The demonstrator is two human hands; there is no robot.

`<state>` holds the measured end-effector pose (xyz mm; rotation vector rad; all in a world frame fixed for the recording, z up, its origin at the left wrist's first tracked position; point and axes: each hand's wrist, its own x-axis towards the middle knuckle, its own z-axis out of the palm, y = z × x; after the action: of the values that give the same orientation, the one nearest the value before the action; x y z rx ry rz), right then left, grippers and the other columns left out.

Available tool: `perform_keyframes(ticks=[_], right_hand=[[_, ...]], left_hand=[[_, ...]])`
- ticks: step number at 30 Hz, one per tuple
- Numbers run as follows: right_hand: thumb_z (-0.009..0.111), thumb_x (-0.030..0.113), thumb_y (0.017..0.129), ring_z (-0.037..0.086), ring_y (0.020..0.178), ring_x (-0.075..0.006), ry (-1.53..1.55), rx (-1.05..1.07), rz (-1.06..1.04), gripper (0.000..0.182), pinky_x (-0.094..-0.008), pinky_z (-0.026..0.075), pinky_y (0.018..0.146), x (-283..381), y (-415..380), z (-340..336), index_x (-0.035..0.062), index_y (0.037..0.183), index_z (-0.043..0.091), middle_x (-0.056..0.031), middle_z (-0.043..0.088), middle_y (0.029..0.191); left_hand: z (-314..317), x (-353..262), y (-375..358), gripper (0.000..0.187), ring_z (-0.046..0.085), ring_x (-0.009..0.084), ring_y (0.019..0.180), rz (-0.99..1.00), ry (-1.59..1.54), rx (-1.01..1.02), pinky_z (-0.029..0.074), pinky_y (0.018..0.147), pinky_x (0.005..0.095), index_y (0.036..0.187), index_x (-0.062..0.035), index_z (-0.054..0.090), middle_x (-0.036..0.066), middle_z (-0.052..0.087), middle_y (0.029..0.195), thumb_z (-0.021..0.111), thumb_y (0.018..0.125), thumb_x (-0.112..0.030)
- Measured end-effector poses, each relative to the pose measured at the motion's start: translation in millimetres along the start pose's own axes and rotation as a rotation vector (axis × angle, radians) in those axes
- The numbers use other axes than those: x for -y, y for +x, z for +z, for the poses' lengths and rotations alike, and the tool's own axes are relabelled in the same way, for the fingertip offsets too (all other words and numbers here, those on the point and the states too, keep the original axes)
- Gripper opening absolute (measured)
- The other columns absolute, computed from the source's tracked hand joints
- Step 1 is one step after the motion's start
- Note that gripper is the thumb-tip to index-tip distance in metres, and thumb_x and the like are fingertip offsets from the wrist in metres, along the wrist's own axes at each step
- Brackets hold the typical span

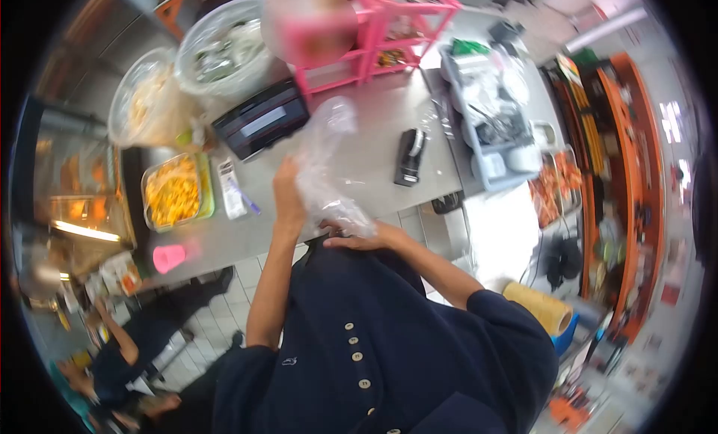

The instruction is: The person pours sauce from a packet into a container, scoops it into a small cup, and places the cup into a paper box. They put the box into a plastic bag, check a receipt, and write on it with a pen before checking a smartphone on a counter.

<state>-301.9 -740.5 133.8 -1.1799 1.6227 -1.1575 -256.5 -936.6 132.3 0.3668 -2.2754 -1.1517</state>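
A clear plastic bag (329, 168) hangs upright in front of me over the edge of the metal table (366, 142). My left hand (289, 189) is closed on the bag's left side, about midway up. At its lower end, my right hand (359, 238) has its fingers curled against the plastic, gripping it. What the bag contains, if anything, I cannot make out. Behind it stands a dark tablet-like device (262, 120) with a lit screen. A black handheld device (410, 157) lies on the table to the right.
Left are a tray of yellow pieces (172, 192), a pink cup (169, 258) and bag-lined tubs (193, 68). A pink rack (366, 38) stands at the back. A grey-blue bin of plastic bags (482, 135) is right. Another person (127, 352) works at lower left.
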Motion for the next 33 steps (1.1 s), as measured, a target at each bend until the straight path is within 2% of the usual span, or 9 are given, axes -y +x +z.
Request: perform_keyframes(ticks=[4,6,8,10,12,14,18,27,33], right_hand=[[0.066,0.026,0.092,0.069,0.087,-0.0278,-0.055,-0.28,0.219,0.033,-0.0374,0.053,0.078,-29.6,-26.6,-57.2,0.0053,0.118,0.066,-0.0158,0.071,0.101],[0.064,0.022,0.093,0.068,0.081,-0.0236,-0.152,-0.661,0.231,0.025,-0.034,0.052,0.076,-64.6,-52.4,-88.2,0.003,0.109,0.069,-0.0136,0.071,0.094],[0.063,0.02,0.094,0.065,0.076,-0.017,-0.143,-1.087,0.281,0.021,-0.0312,0.051,0.072,-76.4,-86.0,-122.7,0.0017,0.102,0.069,-0.0089,0.071,0.086],[0.062,0.019,0.096,0.062,0.072,-0.0128,-0.15,-1.503,0.223,0.019,-0.0286,0.049,0.069,-113.7,-124.4,-157.3,0.0018,0.096,0.068,-0.005,0.069,0.081],[0.062,0.018,0.096,0.061,0.07,-0.0108,-0.154,-1.719,0.231,0.017,-0.0268,0.048,0.067,-113.3,-172.4,-187.0,0.0017,0.095,0.068,-0.0036,0.069,0.08],[0.061,0.018,0.097,0.061,0.069,-0.0115,-0.131,-1.853,0.206,0.018,-0.0265,0.048,0.067,-101.7,-212.0,-204.5,0.0011,0.096,0.067,-0.0057,0.068,0.082],[0.06,0.02,0.098,0.062,0.072,-0.0113,-0.12,-1.981,0.206,0.02,-0.0256,0.048,0.064,-58.8,-249.5,-208.3,0.0004,0.096,0.066,-0.0063,0.068,0.086],[0.063,0.016,0.096,0.063,0.072,-0.0116,-0.2,-1.884,0.324,0.018,-0.0255,0.05,0.063,-69.1,-243.0,-186.4,-0.0015,0.097,0.066,-0.0064,0.069,0.083],[0.064,0.027,0.093,0.067,0.074,-0.0147,0.034,-1.968,0.445,0.027,-0.0288,0.051,0.057,-172.0,-291.2,-352.9,0.0012,0.096,0.069,-0.0079,0.071,0.086]], left_hand=[[16.8,22.2,-30.6,0.024,0.067,0.0304,0.083,-0.336,-0.203,0.046,0.052,0.072,0.0377,0.102,0.0029,0.067,0.018,0.068,0.101,0.062,0.085,-0.012],[31.8,46.7,-46.5,0.026,0.067,0.0279,0.085,-0.278,-0.164,0.088,0.052,0.073,0.0376,0.106,0.0025,0.066,0.016,0.068,0.104,0.063,0.086,-0.014],[46.6,74.3,-63.0,0.031,0.066,0.0257,0.088,0.099,0.109,0.145,0.053,0.076,0.0376,0.111,0.0021,0.064,0.014,0.067,0.106,0.064,0.086,-0.016],[71.4,94.6,-77.0,0.03,0.064,0.022,0.092,-0.307,-0.695,0.093,0.053,0.079,0.0344,0.113,0.0008,0.062,0.011,0.066,0.107,0.057,0.092,-0.021],[70.7,102.4,-86.1,0.032,0.063,0.0224,0.096,-0.479,-0.855,0.114,0.052,0.084,0.0337,0.116,0.0005,0.06,0.012,0.064,0.109,0.057,0.093,-0.021],[63.1,100.4,-85.1,0.038,0.062,0.0269,0.101,-0.347,-0.408,0.186,0.049,0.089,0.0355,0.122,0.0012,0.057,0.015,0.061,0.114,0.063,0.089,-0.017],[55.1,49.8,-60.4,0.036,0.063,0.0309,0.102,0.048,0.243,0.072,0.05,0.088,0.0377,0.121,0.0016,0.061,0.019,0.064,0.114,0.061,0.094,-0.022],[43.6,61.9,-85.8,0.034,0.063,0.0338,0.104,-0.313,0.454,0.096,0.05,0.089,0.0392,0.118,0.0001,0.064,0.022,0.065,0.114,0.058,0.098,-0.027],[31.5,61.5,-89.6,0.034,0.063,0.0347,0.105,-0.297,0.4,0.191,0.049,0.09,0.0394,0.116,-0.0014,0.067,0.022,0.066,0.114,0.055,0.101,-0.03]])
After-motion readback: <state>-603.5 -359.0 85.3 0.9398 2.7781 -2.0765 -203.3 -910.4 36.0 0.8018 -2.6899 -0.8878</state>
